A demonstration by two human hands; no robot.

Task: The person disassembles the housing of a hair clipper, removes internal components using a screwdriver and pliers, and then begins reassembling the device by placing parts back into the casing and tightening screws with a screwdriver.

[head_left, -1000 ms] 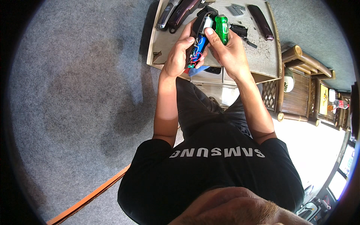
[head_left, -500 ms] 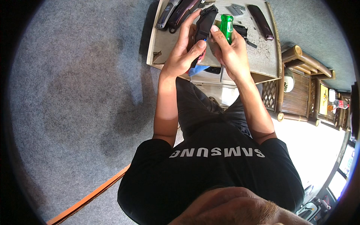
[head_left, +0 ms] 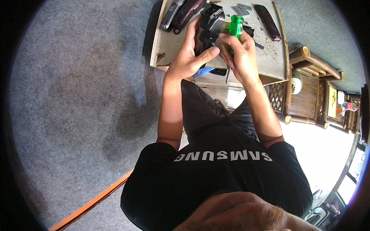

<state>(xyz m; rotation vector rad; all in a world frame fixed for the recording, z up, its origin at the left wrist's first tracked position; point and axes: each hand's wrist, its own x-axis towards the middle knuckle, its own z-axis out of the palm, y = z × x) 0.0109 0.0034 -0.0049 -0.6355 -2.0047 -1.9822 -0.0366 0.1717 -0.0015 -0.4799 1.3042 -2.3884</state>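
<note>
A black hair clipper (head_left: 210, 30) rests in my left hand (head_left: 185, 63). My fingers are behind its body, and my thumb lies along the near side. Its head end tilts up and away from me, with metal showing on it. My right hand (head_left: 244, 57) is closed around a screwdriver with a clear green handle (head_left: 235, 26). The handle points away from me and the thin shaft (head_left: 227, 75) comes out toward me below the fingers. The right fingertips are close beside the clipper; whether they touch it I cannot tell.
Beneath my hands is a light wooden table (head_left: 271, 61) strewn with dark bits. On it lie a grey clipper (head_left: 171, 15), a maroon clipper (head_left: 188, 15), a maroon housing (head_left: 267, 22), thin grey plates (head_left: 241, 9) and a black part (head_left: 249, 30). Bamboo furniture (head_left: 304, 94) stands at right.
The clipper has turned in my left hand, so its head end now faces up more. My right thumb has drawn back from it, and the screwdriver has shifted slightly right.
</note>
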